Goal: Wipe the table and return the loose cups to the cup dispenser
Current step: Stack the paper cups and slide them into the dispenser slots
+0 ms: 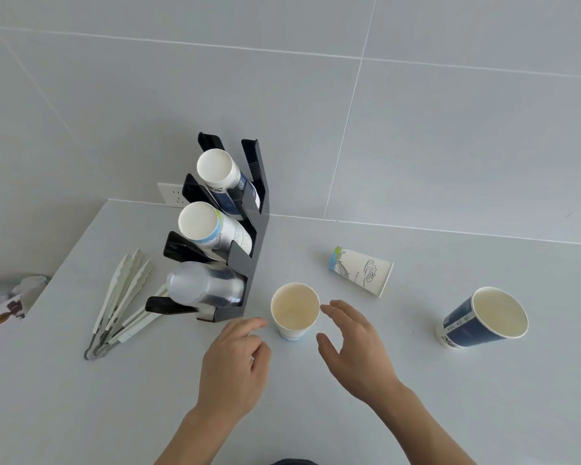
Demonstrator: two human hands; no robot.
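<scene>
white cup [295, 312] upright | hands flank it | print unreadable

White cup [295, 312]: upright, open, near dispenser foot.
Printed cup [361, 271]: lying on its side.
Blue cup [482, 318]: upright, far right.
Dispenser [247, 229]: black, three stacked rows.
Tabletop [416, 397]: pale grey.

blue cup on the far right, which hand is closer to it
Right. The right hand is open beside the white cup, with bare table between it and the blue cup. The left hand sits farther off, on the white cup's other side.
</scene>
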